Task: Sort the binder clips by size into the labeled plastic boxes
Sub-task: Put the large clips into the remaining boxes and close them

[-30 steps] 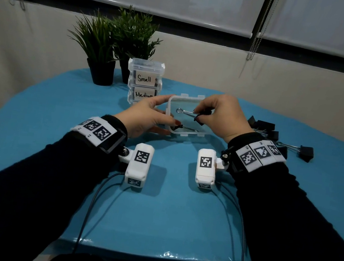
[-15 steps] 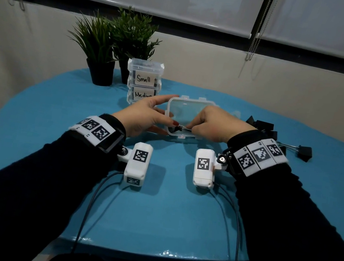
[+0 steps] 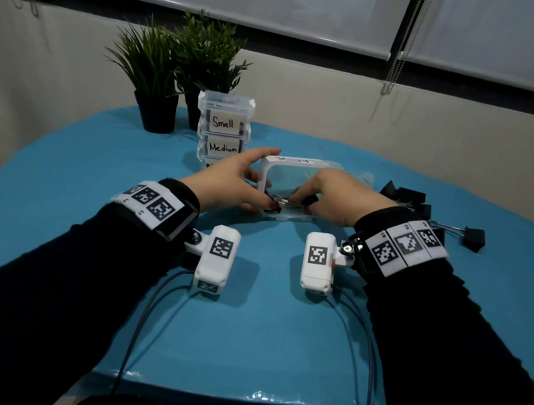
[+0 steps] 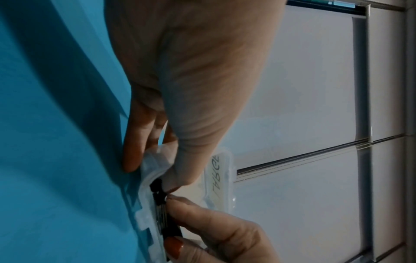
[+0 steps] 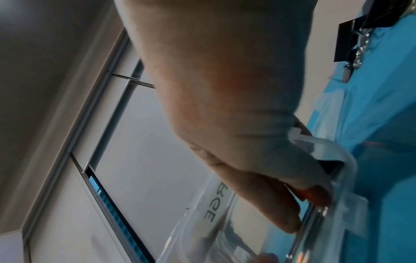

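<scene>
A clear open box marked Large lies on the blue table in front of me. My left hand grips its left wall, thumb over the near-left rim and fingers on the outside. Reaching into the box, my right hand pinches a black binder clip with silver handles low against the near wall. The left wrist view shows the binder clip just inside the box rim, between my left thumb and the right fingertips. In the right wrist view the box label shows beside my right fingers.
Several loose black binder clips lie right of the box, one farther out. Closed boxes labelled Small and Medium are stacked behind the left hand. Two potted plants stand at the back left.
My right hand has come down from above the box with the clip and now holds it low inside, by the near wall. The left hand has stayed on the box.
</scene>
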A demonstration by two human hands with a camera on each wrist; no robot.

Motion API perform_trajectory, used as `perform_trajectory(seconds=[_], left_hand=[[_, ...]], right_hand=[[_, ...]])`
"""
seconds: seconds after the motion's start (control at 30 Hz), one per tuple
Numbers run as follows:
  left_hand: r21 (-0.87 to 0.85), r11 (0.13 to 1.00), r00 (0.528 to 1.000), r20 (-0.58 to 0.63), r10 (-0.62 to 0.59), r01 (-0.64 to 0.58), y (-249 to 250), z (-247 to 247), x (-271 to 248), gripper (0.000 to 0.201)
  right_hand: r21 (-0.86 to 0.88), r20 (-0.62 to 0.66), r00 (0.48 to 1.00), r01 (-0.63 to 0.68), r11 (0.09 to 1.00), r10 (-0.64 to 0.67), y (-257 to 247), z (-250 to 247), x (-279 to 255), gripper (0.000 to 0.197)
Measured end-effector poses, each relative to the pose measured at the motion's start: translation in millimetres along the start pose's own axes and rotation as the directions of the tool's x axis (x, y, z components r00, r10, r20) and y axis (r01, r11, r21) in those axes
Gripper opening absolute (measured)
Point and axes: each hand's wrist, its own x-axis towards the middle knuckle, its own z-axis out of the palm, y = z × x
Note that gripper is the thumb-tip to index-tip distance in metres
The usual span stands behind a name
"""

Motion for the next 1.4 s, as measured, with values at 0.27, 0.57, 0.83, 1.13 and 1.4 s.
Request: perform_trajectory(seconds=[0.27,0.57,0.83,1.13,1.4], left_hand=[[-0.046,0.999,0.999,-0.033,-0.026,0.025,-1.4,-4.1,1.9,0.085],[-0.197,0.979,0.997,-0.040,-0.069,0.060,-6.1,-8.4,5.1,0.087],[-0.255,0.963,0.996,0.004,-0.085,0.083,-7.0,-6.2,7.5,0.082],[-0.264,0.959,0.994,0.074,-0.086,0.103,-4.4,-3.4,3.6,0.071],[-0.273,0.956,0.993,0.082,-0.084,0.103,-5.5,-4.0,4.4,0.075]], right_hand=[[0.036,-0.096,0.995,-0.030,0.999,0.033,2.4,0.4,4.5,0.040],[0.588,-0.237,0.968,0.071,0.806,0.087,21.0,-8.6,-2.5,0.031],[0.590,-0.353,0.779,-0.244,0.770,0.517,107.2,-10.1,11.8,0.022],[0.242,-0.079,0.860,-0.474,0.846,0.504,123.9,8.2,11.2,0.056],[0.443,-0.313,0.755,-0.421,0.791,0.577,123.1,1.2,11.0,0.035]])
